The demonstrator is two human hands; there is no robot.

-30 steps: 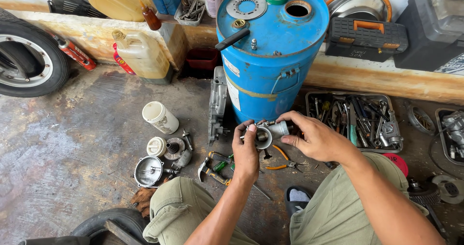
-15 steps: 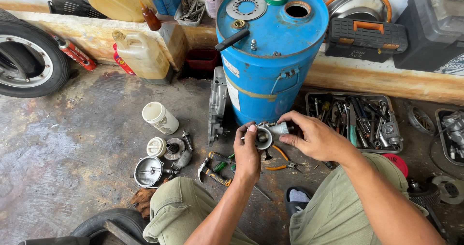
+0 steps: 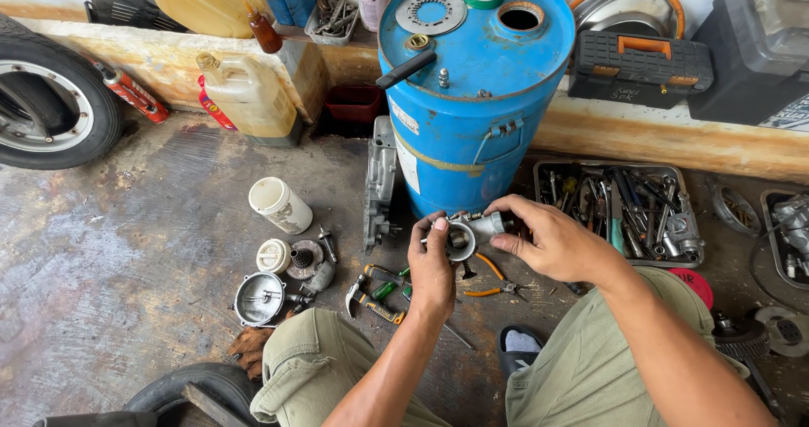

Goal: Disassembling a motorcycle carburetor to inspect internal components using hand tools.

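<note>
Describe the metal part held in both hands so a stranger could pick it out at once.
Start at the big blue drum standing on the floor. Just in front of its base, the left hand and right hand hold a small grey metal part between them. Unlike the loose tools and parts lying on the floor, it is lifted up and has a round open bore.

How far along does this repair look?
Taken apart already: a round metal bowl and small parts lie on the floor. In hand: the left hand and right hand hold a small metal engine part. Left: those loose pieces are not yet back on.
</note>
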